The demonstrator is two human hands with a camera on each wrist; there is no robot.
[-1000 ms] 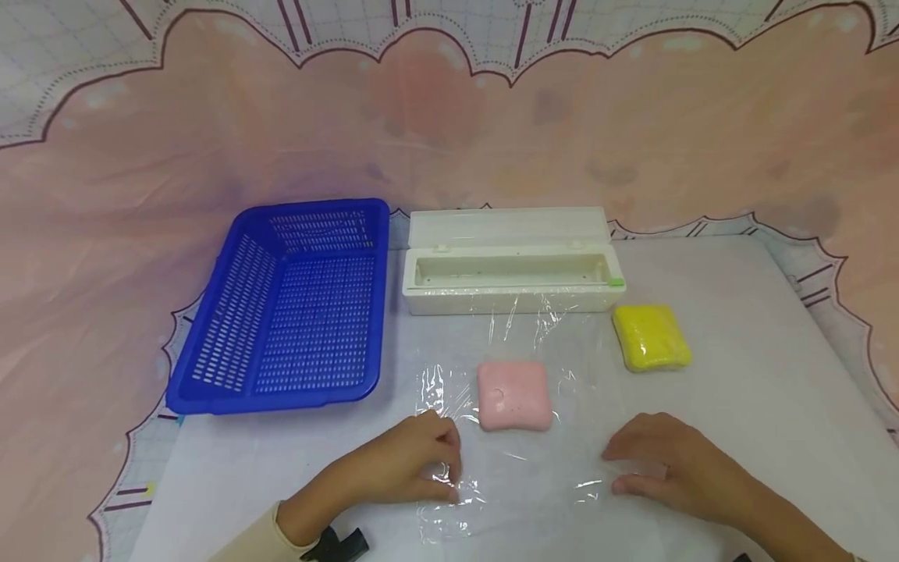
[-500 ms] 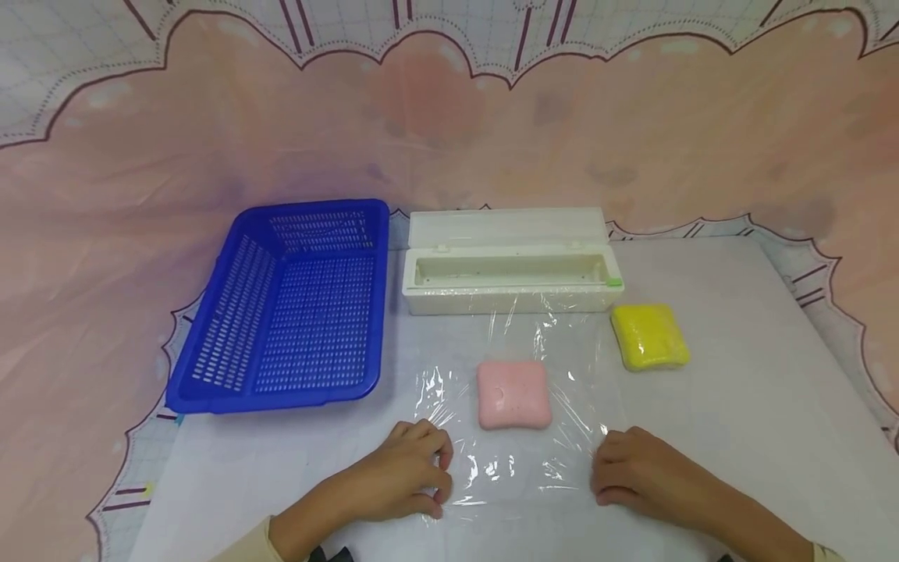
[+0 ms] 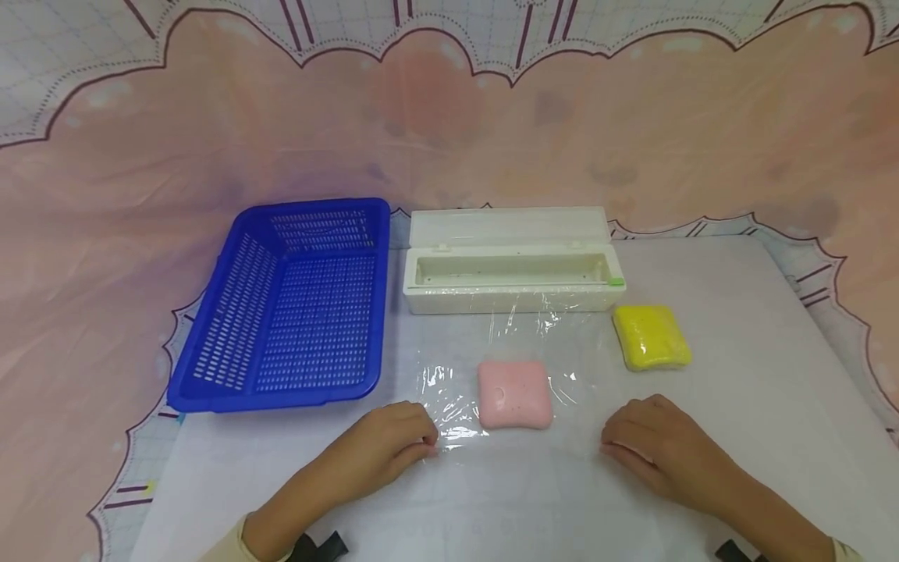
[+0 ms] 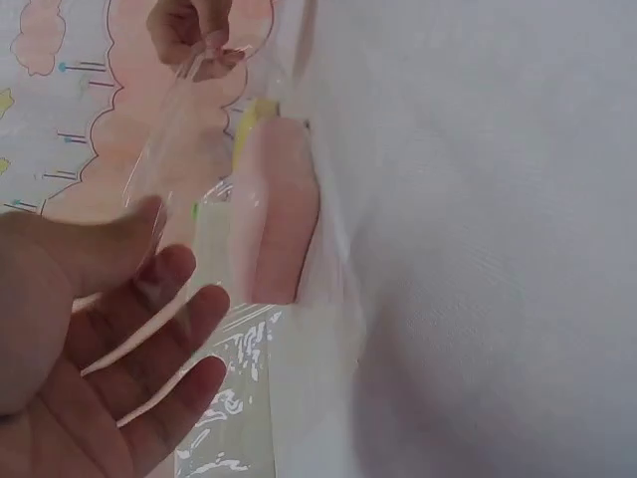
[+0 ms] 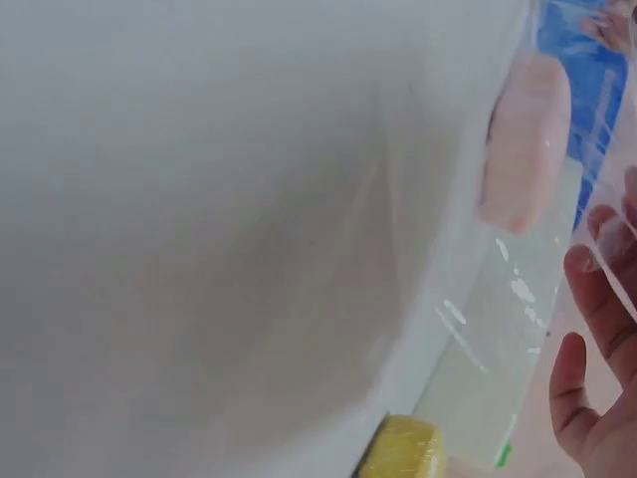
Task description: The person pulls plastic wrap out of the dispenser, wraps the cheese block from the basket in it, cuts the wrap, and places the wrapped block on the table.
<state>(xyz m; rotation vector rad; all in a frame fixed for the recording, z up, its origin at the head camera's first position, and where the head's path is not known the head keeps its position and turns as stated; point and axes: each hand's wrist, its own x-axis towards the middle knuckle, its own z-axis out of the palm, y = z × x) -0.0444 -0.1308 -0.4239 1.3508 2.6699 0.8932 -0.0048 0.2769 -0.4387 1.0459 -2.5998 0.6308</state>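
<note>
Pink block mid-bench, apparently lying on clear film, with the white box behind it. Left to right: blue mesh basket, left of the box. Left hand pinches one near corner of the film, thumb against forefinger, other fingers loosely bent. Film runs from the front of the white box, lid up, green tab at its right end. Right hand pinches the opposite near corner, thumb to fingertips; near edge of the film is held up off the bench between the hands. Yellow block right of the film, glossy, possibly wrapped.

Risks, my guess: uneven pull could skew the film and crease it; thin stuff, likely to cling to itself if the corners meet. A hard tug might drag the pink block or shift the box. A loose pinch could drop a corner.

Bench has a smooth white cover. Behind and around it, peach printed cloth, scalloped dark outlines, some creases. Rest of room not visible.
</note>
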